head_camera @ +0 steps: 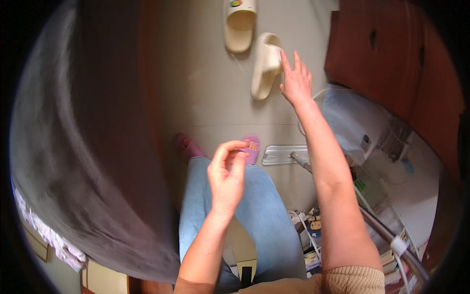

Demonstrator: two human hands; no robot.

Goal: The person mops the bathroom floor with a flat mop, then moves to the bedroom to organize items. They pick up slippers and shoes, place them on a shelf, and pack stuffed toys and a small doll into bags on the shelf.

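Observation:
My right hand (298, 79) reaches forward with its fingers apart, beside a cream slide slipper (265, 68). Its fingertips overlap the slipper's edge in the picture; whether they touch it I cannot tell. The slipper lies tilted a little on the tiled floor. A second cream slipper (240, 31) with a small coloured decoration on its strap lies further off, cut by the top edge. My left hand (228, 172) is raised over my lap, fingers curled with a gap between thumb and forefinger, holding nothing. Beneath it are my legs in blue jeans (264, 205) and pink slippers (252, 147).
A flat mop head (281, 154) rests on the floor at the right, its metal pole (385, 231) slanting back past my arm. Reddish-brown wooden furniture (371, 47) stands at far right, near a translucent plastic box (345, 114). A bed with dark bedding (99, 183) fills the left.

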